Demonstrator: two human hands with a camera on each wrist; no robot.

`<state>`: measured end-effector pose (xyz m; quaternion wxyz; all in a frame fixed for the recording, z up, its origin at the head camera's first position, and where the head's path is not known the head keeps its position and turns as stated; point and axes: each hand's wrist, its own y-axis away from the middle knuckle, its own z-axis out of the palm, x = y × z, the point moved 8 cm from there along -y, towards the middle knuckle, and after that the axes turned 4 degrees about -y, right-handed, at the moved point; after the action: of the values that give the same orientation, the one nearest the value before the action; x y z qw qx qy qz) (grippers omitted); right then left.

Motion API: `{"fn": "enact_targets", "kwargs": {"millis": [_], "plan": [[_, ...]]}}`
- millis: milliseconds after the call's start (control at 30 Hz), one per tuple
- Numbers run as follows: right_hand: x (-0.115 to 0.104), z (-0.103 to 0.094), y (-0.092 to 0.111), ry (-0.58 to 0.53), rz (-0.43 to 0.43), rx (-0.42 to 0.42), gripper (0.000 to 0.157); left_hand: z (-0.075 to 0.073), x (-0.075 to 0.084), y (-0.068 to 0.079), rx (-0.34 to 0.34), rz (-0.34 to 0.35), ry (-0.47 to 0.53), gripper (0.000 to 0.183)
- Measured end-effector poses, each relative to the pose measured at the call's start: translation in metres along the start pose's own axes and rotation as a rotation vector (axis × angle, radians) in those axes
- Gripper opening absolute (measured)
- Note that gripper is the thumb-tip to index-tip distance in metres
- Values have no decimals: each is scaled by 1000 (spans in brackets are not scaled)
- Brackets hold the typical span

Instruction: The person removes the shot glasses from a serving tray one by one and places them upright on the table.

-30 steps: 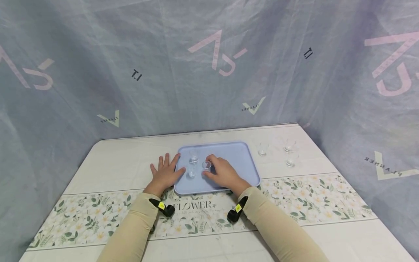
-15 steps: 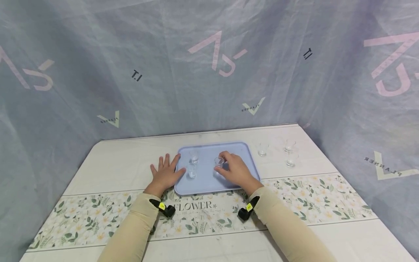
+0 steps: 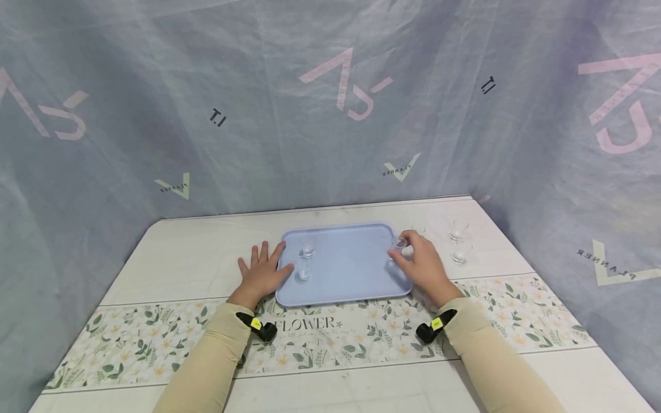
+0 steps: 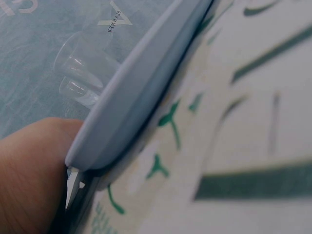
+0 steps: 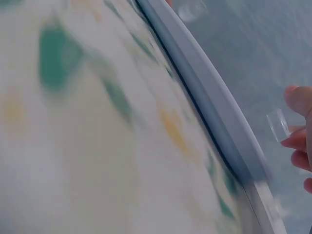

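Note:
My right hand [image 3: 424,267] pinches a small clear shot glass [image 3: 399,242] between thumb and fingers, over the right rim of the blue tray [image 3: 351,264]. In the right wrist view the same shot glass [image 5: 278,125] shows at the fingertips, above the tray's edge. My left hand [image 3: 260,278] lies with fingers spread at the tray's left side, the thumb and index finger at its rim. Close by, two shot glasses stand on the left part of the tray, a rear one [image 3: 308,248] and a front one [image 3: 304,268].
To the right of the tray, two more shot glasses, one farther back [image 3: 458,232] and one nearer [image 3: 459,252], stand on the white tablecloth [image 3: 206,246]. Another clear glass is mostly hidden behind my right hand. Grey curtains [image 3: 289,132] enclose the back and sides.
My right hand has carried the shot glass rightward, from beside the two glasses on the tray's left to the tray's right rim. My left hand stays where it was.

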<state>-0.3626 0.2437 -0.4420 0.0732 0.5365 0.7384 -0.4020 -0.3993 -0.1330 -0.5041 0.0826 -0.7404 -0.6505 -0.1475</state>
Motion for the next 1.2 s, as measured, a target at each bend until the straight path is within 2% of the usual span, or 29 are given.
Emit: {"fn": "enact_targets", "kwargs": {"millis": [200, 467, 600, 800, 1033, 1200], "plan": [[30, -25, 9, 34, 107, 16, 43, -2, 1, 0, 1, -3, -24, 77], [47, -44, 17, 62, 174, 35, 40, -3, 0, 1, 3, 1, -12, 77], [54, -43, 18, 100, 208, 2, 40, -3, 1, 1, 2, 2, -10, 77], [66, -33, 21, 154, 266, -118, 39, -2, 1, 1, 1, 2, -16, 77], [67, -31, 22, 144, 266, -126, 38, 0, 1, -1, -6, -1, -4, 78], [64, -30, 22, 134, 263, -130, 50, 0, 1, 0, -11, 2, 9, 77]]}}
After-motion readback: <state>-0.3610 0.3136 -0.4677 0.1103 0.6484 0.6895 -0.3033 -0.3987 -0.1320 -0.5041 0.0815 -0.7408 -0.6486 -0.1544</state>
